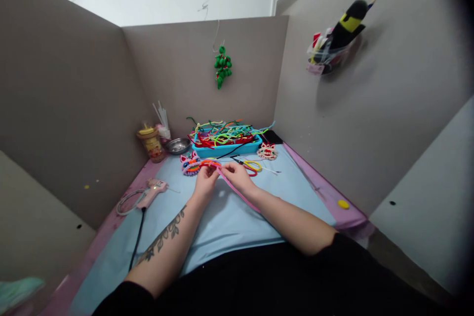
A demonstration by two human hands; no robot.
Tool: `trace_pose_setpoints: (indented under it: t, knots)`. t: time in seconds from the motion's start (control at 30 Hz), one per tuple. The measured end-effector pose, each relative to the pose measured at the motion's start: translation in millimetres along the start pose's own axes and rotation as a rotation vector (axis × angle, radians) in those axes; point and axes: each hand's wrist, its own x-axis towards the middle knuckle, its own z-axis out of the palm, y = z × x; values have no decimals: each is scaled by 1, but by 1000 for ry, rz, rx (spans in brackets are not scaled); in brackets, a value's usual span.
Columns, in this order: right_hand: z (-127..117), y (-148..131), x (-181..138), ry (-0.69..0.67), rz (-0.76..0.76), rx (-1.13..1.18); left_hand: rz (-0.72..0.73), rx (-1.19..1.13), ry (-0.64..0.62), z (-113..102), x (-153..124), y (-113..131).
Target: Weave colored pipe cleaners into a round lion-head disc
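At the back of my table, the blue tray (229, 150) is filled with a loose heap of fuzzy stems (229, 134) in red, green, yellow and other colours, and some of them reach over its edge. To the left of it is a metal bowl (170, 150), whose contents I cannot tell. In the clear holder (314, 67) on the right wall, a black and yellow object (350, 22) leans among smaller items. The pink strip (240, 193) is long, thin and bright; at its upper end I see orange and red pieces (211, 163), but whether they are joined, I cannot tell. My left hand (206, 180) and right hand (237, 177) are both closed, pinching the strip at this end. From between them it runs down beside my right forearm, above the blue cloth (229, 229).
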Motion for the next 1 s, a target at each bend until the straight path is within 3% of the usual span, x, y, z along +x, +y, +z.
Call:
trace_pose_setpoints:
  t: [0.27,0.47,0.57,0.77,1.0]
  knots:
    - [-1,-3,-3,-26,186,275,47,74,-36,2,-5,7]
    - [2,5,1,-2,299,467,15,-35,-108,6,-10,12]
    - [3,8,0,29,235,388,-77,-161,-85,9,-11,17]
    - [7,3,-6,90,-42,92,-285,-307,22,4,-7,21]
    - [7,2,-7,150,-102,-31,-326,-416,35,3,-7,16]
